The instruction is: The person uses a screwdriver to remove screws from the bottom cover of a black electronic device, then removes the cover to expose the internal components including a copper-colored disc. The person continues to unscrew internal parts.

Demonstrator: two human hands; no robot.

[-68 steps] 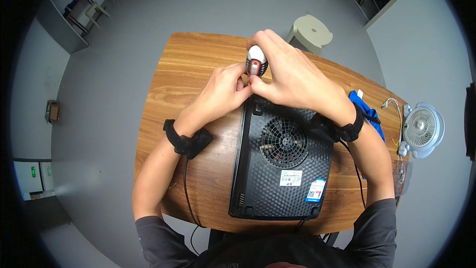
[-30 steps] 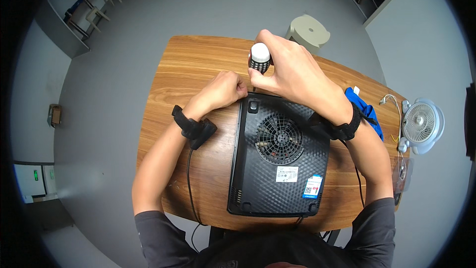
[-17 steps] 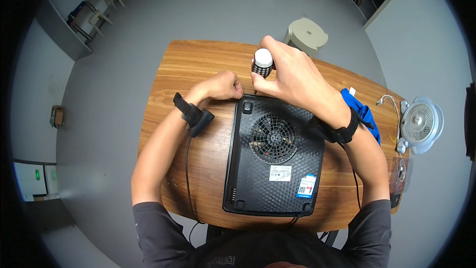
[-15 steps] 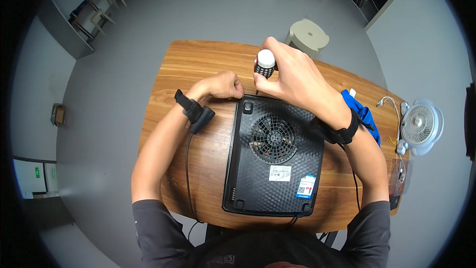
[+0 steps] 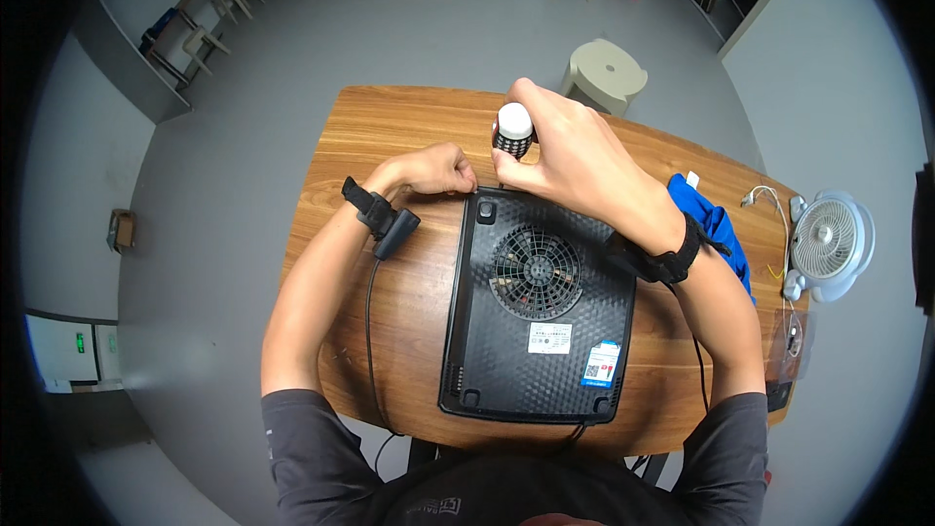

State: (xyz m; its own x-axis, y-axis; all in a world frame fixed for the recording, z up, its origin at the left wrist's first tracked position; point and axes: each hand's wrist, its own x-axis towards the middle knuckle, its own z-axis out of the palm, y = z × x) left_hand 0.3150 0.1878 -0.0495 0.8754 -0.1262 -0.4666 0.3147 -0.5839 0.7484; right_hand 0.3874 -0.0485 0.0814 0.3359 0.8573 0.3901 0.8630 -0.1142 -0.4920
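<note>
"Along the far edge of the upturned black induction cooker [image 5: 511, 326], things look cramped to me. The right hand [image 5: 575, 151] has its fingers wrapped round a screwdriver [image 5: 514, 125], white cap uppermost."

"What about the left hand [image 5: 438, 169]?"

"Fingers curled in, right up by the far left corner. Whether they pinch anything I can't tell; the tips are turned under."

"So where's the danger?"

"A slip, mainly. The handle stands over that edge, and most of the shaft is hidden. If the tip skidded sideways under pressure, the left fingers would be first in its path."

"Could the cooker itself move?"

"I'd expect so. It lies underside up on the desk [image 5: 390, 127], with both hands at 1 end only. A hard push there could swing it round, and the tip would lose its seat, if it has 1."

"Anything about the fan grille [image 5: 539, 271]?"

"It faces straight up, so a small part dropped there might fall between the ribs."

"And that black cable [image 5: 369, 321]?"

"It runs from the left wristband [image 5: 390, 226] towards the near edge. Reaching too far could pull it taut and jerk the wrist."
</note>
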